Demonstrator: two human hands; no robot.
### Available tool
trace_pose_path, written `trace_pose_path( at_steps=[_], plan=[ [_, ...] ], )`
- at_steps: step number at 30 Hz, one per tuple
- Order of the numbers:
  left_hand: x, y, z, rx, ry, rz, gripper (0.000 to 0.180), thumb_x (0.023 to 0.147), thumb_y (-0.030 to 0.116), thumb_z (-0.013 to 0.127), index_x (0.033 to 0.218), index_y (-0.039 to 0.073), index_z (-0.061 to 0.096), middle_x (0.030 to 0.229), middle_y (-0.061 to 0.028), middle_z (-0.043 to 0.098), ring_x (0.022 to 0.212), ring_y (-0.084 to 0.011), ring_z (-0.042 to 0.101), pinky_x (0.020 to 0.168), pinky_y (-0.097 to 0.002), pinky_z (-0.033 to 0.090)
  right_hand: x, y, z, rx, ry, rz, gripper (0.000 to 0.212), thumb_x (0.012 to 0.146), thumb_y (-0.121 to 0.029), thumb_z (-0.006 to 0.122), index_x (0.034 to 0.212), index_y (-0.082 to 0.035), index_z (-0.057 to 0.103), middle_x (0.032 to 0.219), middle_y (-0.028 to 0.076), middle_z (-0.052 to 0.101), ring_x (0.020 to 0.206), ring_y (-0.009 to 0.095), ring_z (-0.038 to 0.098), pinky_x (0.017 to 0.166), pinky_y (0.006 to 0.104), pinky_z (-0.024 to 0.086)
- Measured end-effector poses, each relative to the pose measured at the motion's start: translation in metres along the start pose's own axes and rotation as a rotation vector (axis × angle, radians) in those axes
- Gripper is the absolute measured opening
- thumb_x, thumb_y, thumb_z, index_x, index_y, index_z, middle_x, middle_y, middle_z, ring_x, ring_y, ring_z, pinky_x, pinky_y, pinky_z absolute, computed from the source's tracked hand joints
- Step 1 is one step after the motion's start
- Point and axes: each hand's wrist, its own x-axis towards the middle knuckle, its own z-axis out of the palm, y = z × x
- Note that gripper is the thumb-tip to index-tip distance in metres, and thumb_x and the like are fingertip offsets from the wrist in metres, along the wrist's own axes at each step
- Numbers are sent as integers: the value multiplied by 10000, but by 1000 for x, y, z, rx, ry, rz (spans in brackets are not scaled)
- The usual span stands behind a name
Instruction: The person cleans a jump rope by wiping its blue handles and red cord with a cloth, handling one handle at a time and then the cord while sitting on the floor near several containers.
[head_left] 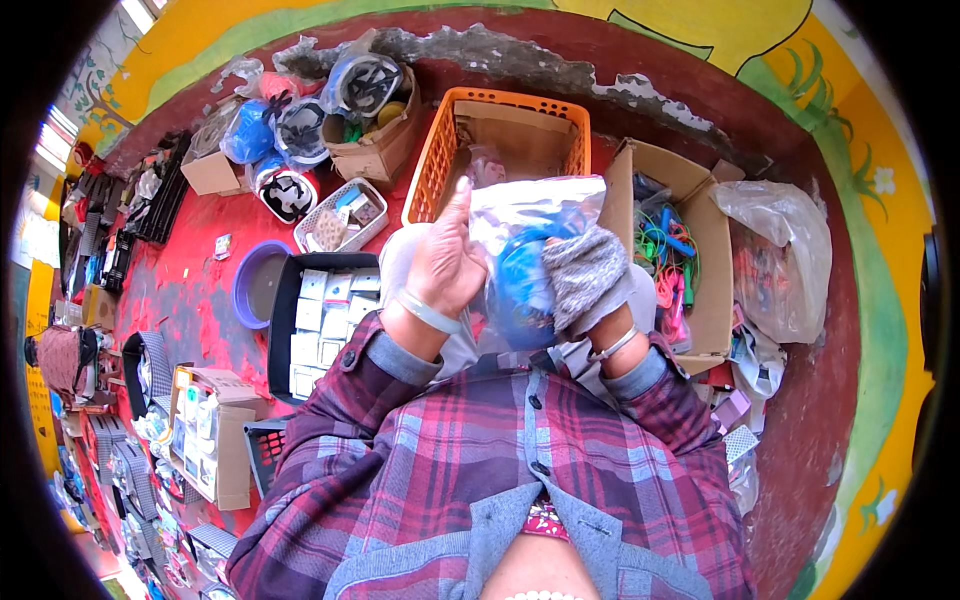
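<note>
I see bright blue through the clear plastic pouch (522, 282), mottled grey on the soft cloth (592, 275), maroon-and-blue plaid across the long-sleeved shirt (450, 460), orange on the latticed plastic basket (581, 145), purple on the round basin (243, 290), grey-patched red on the floor (190, 300).

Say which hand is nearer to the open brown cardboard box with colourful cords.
Right: the grey-covered right hand is just left of the box; the left hand is farther left, at the edge of the clear plastic bag.
</note>
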Motion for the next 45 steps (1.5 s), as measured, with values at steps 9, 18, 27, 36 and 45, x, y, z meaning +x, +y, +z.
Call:
trace_pose_path(
  at_steps=[9, 18, 27, 36, 45],
  plan=[
    [-14, -23, -26, 95, -312, -387, 530, 826, 233, 661, 1274, 47, 447, 1150, -88, 587, 993, -208, 602, 863, -380, 493, 17, 8, -9, -130, -9, -47, 184, 778, -184, 500, 881, -92, 622, 827, 139, 646, 776, 294, 616, 691, 400, 480],
    [5, -31, -42, -111, 8, -296, 390, 856, 161, 607, 1197, 27, 472, 1062, -128, 603, 986, -272, 609, 895, -474, 487, 28, 63, 8, 168, -104, 165, 160, 754, -170, 570, 852, -44, 579, 761, 146, 580, 727, 310, 596, 651, 381, 481],
    [19, -62, -50, -206, -5, -136, 283, 926, 278, 517, 1093, 52, 551, 1055, -82, 618, 927, -210, 605, 894, -354, 466, 24, -35, 68, 120, 214, 78, 444, 859, -277, 484, 1185, 25, 480, 1112, 212, 559, 1067, 318, 537, 964, 396, 391],
    [19, -29, -59, -383, 18, -374, 353, 922, 318, 496, 1106, 16, 508, 1008, -120, 616, 891, -247, 629, 835, -402, 517, 16, -34, 6, 383, 383, -156, 451, 667, -289, 678, 1037, -44, 598, 1024, 181, 609, 979, 330, 600, 869, 429, 462],
    [-1, -8, -26, -161, 83, -240, 365, 931, 252, 497, 1208, 15, 478, 1145, -143, 590, 1049, -278, 585, 931, -443, 463, -2, 3, 5, 262, 444, -280, 328, 757, -134, 627, 1063, -40, 559, 1029, 186, 607, 947, 345, 616, 886, 522, 432]
  ],
)
